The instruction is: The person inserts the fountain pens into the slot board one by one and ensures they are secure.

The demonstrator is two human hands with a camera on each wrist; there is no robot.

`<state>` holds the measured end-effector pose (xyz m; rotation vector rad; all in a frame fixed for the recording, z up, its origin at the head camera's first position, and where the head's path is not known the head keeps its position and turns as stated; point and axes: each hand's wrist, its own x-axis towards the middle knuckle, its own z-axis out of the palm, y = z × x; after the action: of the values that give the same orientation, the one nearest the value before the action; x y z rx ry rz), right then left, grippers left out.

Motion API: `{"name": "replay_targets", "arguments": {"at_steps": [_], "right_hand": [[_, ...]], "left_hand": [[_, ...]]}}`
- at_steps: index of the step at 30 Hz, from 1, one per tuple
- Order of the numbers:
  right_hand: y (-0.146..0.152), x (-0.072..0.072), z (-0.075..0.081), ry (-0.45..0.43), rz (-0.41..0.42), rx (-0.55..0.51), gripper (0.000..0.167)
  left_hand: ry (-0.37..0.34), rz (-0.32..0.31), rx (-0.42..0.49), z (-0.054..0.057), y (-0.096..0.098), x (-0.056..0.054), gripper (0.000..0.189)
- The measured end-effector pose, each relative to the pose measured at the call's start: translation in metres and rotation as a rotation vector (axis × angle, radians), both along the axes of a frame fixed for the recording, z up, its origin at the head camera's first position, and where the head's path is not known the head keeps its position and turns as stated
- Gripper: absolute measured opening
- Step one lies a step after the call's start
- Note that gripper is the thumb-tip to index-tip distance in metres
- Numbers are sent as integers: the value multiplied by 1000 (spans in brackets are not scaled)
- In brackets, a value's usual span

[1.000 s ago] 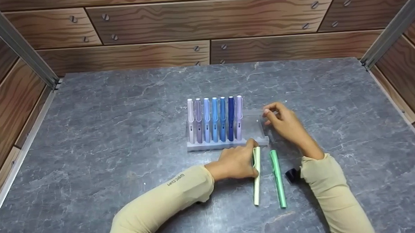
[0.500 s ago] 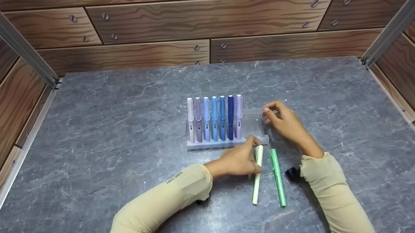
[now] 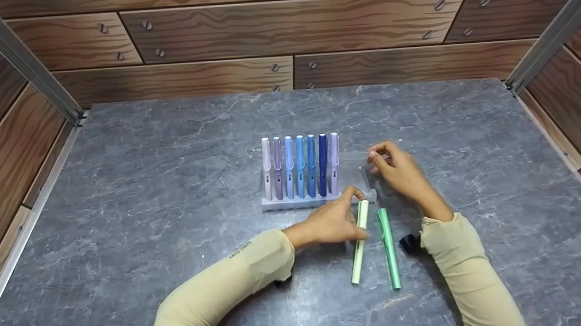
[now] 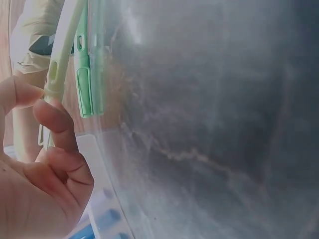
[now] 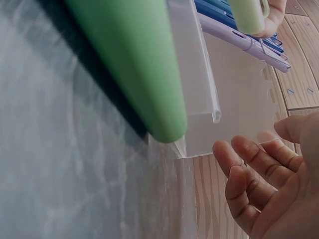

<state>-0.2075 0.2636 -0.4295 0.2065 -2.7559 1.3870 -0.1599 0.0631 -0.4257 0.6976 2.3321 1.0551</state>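
My left hand (image 3: pixel 334 221) pinches a pale yellow-green pen (image 3: pixel 359 259) between thumb and fingers, its capped end tilted up close in front of the stand. The left wrist view shows the fingertips around the pale pen (image 4: pixel 61 50) near its clip. My right hand (image 3: pixel 399 173) is at the right edge of a clear pen stand (image 3: pixel 355 174), thumb and forefinger at its back panel. In the right wrist view this hand (image 5: pixel 274 174) has its other fingers loosely bent along the panel (image 5: pixel 239 99). A green pen (image 3: pixel 389 249) lies on the table, right of the pale one.
Several pens in lilac, purple and blues stand upright in the stand's left part, the lilac pen (image 3: pixel 335 165) being the rightmost. A black object (image 3: pixel 409 244) sits beside the right cuff. Wood-patterned panels (image 3: pixel 293 28) enclose the grey marbled table (image 3: pixel 171 164).
The pale pen has come up at its capped end and moved slightly toward the stand, with my left hand shifting along. My right hand, the stand and the green pen stay put.
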Motion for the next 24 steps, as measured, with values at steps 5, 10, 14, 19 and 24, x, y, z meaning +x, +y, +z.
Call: {"name": "replay_targets", "arguments": {"at_steps": [5,10,14,19,24], "right_hand": [[0,0,1,-3,-10,0,31],[-1,0,0,-12,-7,3,32],[-1,0,0,-17,-8,-7,32],[0,-1,0,-27,-5,-14,33],[-1,0,2,-44,-2,-21,35]], "left_hand": [[-13,22,50,3,-1,0,65],[-2,52,88,4,-1,-2,66],[16,84,124,7,-1,-3,66],[61,130,166,12,-1,-5,68],[148,192,167,17,-2,-7,68]]}}
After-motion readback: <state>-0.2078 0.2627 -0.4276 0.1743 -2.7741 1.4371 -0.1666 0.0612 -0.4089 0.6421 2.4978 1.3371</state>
